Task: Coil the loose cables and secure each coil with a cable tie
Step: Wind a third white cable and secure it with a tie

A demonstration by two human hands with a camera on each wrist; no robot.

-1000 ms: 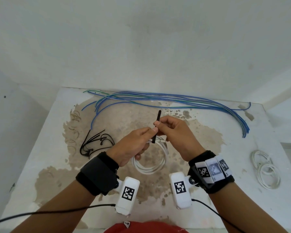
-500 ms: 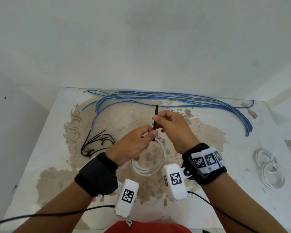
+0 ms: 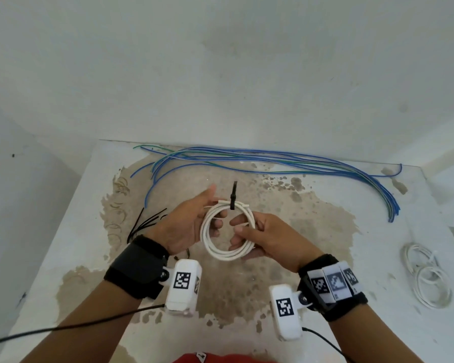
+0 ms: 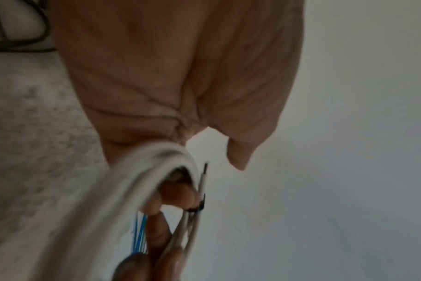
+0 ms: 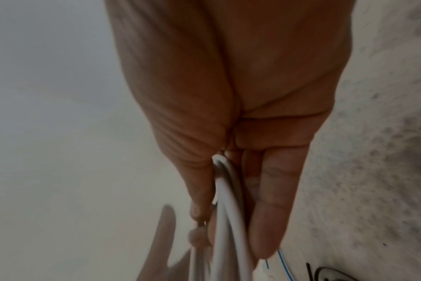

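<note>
A white cable coil (image 3: 222,254) is held up over the table between both hands, its ring facing me. A black cable tie (image 3: 233,199) is cinched round the coil's top, its tail sticking straight up. My left hand (image 3: 215,214) grips the coil's left side, fingers curled through the ring and thumb raised. My right hand (image 3: 243,231) pinches the right side between thumb and fingers. The left wrist view shows the coil (image 4: 132,180) against the palm and the tie (image 4: 199,206). In the right wrist view the coil (image 5: 226,218) runs between thumb and fingers.
Long loose blue and green cables (image 3: 273,161) lie along the table's far edge and bend down on the right. Spare black cable ties (image 3: 144,224) sit left of my hands. Two tied white coils (image 3: 427,279) rest at the right. The worn table (image 3: 247,297) is bordered by white walls.
The right hand has let go of the tie's tail, and the left has left the tie head. Both hands now hold the coil's sides, lifted and turned towards me.
</note>
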